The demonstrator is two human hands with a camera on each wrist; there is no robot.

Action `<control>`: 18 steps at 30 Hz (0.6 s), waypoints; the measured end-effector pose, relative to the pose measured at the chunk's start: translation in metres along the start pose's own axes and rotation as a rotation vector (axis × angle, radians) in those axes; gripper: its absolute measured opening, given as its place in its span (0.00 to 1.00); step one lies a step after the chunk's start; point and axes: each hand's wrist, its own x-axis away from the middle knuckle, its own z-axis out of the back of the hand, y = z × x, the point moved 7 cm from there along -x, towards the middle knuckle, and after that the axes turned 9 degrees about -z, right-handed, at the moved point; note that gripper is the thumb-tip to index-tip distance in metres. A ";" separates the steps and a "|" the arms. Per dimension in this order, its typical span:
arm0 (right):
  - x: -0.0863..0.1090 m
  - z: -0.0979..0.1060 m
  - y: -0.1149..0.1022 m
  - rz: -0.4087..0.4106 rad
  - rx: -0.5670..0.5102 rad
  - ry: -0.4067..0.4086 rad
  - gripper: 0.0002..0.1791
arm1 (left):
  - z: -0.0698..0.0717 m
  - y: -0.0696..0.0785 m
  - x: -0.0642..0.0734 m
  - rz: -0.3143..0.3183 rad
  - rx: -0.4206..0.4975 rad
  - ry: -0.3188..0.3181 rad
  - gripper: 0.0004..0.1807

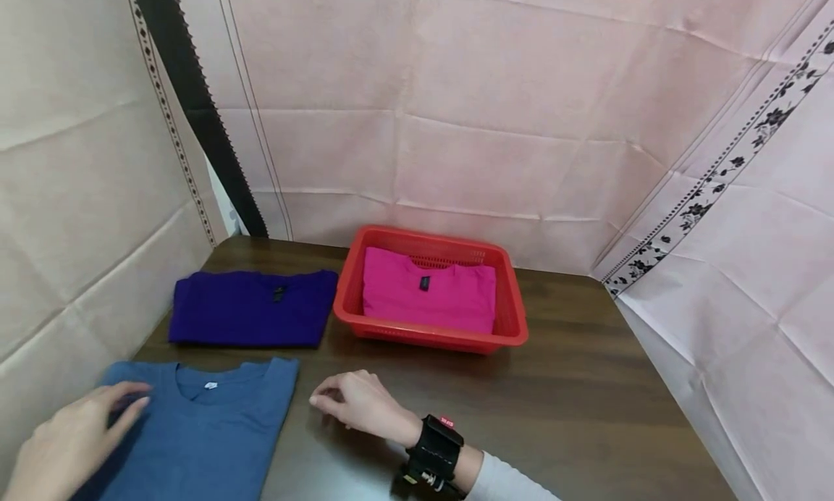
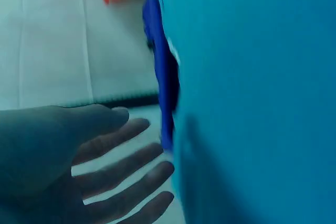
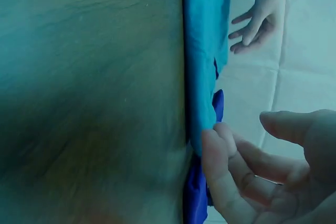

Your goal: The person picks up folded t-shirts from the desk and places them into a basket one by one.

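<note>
A folded blue T-shirt point(image 1: 208, 421) lies at the front left of the table, its collar with a white label toward the back. Over its left side hovers my left hand point(image 1: 85, 432), fingers spread apart and holding nothing, as the left wrist view shows. To the right of the shirt, above bare tabletop, is my right hand point(image 1: 361, 400). Its fingers are loosely bent, and the right wrist view shows a gap between thumb and fingers with nothing held. Behind the blue shirt lies a folded purple T-shirt point(image 1: 250, 309).
A red plastic basket point(image 1: 423, 333) stands at the back middle, with a folded pink T-shirt point(image 1: 430, 298) inside. The wooden table point(image 1: 573, 407) is bordered by cloth hangings point(image 1: 456, 124) at the back and both sides. A black wrist strap point(image 1: 435, 450) sits on the right wrist.
</note>
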 end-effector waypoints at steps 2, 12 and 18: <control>-0.001 -0.009 0.000 -0.030 -0.010 -0.037 0.15 | -0.004 -0.024 0.005 0.086 -0.049 -0.016 0.17; -0.001 -0.042 0.003 -0.123 -0.083 -0.200 0.20 | -0.037 -0.074 0.014 0.280 -0.092 -0.227 0.32; -0.004 -0.054 0.007 -0.252 -0.555 -0.420 0.19 | -0.052 -0.084 0.014 0.379 0.172 -0.360 0.50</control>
